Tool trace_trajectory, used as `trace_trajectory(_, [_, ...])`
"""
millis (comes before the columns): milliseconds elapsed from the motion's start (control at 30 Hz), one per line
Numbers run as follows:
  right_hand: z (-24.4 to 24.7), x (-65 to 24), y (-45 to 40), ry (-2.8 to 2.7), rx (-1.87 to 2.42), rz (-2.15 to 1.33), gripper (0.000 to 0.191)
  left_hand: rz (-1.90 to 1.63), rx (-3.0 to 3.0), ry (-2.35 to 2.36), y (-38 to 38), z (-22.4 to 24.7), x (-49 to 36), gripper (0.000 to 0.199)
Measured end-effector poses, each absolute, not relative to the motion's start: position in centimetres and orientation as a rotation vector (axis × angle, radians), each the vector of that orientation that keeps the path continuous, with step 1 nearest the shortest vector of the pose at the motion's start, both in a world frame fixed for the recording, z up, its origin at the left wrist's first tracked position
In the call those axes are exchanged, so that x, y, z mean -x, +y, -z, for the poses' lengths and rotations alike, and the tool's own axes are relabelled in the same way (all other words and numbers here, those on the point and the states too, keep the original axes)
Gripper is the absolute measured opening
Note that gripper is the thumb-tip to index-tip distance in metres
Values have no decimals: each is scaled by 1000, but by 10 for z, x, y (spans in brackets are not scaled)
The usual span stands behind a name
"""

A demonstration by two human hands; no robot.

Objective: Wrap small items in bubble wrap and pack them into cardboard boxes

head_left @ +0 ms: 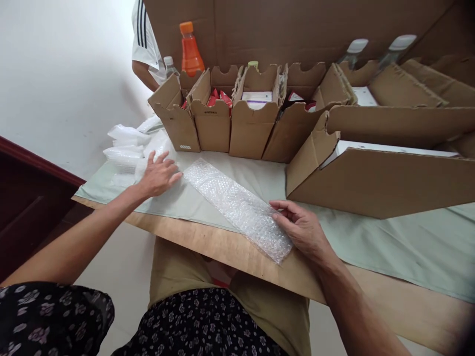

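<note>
A long, flat bubble wrap bag (pixel 237 202) lies slantwise across the cloth and over the table's wooden front edge. At its right end is my right hand (pixel 302 227), with thumb and fingers closed at the bag's edge. My left hand (pixel 159 174) is open, its fingers spread, just past the far left end of the bag. Beside and behind that hand rests a pile of white bubble wrap pouches (pixel 128 148); the fingertips overlap the pile, and I cannot tell whether they touch it.
Several cardboard bins (pixel 213 131) stand in a row along the back, holding red packets and white boxes. A larger cardboard bin (pixel 393 183) sits at right. Behind are an orange bottle (pixel 191 54) and clear bottles with white caps. Another person's sleeve (pixel 146 34) shows at back left.
</note>
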State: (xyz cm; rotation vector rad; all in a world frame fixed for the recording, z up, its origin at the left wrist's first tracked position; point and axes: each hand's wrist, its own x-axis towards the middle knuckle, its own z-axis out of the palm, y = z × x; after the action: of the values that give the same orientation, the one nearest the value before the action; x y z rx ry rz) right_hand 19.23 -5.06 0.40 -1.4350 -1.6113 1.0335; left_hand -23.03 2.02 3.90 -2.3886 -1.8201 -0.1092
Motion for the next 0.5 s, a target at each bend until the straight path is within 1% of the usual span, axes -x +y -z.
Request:
trace_trajectory(100, [-7, -192, -49, -1549, 1448, -1036, 36, 123, 2350, -1758, 19, -39, 268, 40])
trace_trajectory(200, [-8, -197, -48, -1462, 1451, -1127, 40, 184, 2307, -1742, 8, -40, 279, 36])
trace_trajectory(300, [-9, -210, -57, -1431, 1445, -1198, 50, 278, 2321, -1677, -3, -34, 257, 29])
trace_trajectory(400, [-13, -223, -77, -1590, 1531, -1149, 59, 383, 2524, -1475, -7, -25, 216, 32])
trace_trajectory(500, [-20, -229, -95, -1792, 1620, -1063, 53, 387, 2717, -1357, -3, -17, 178, 42])
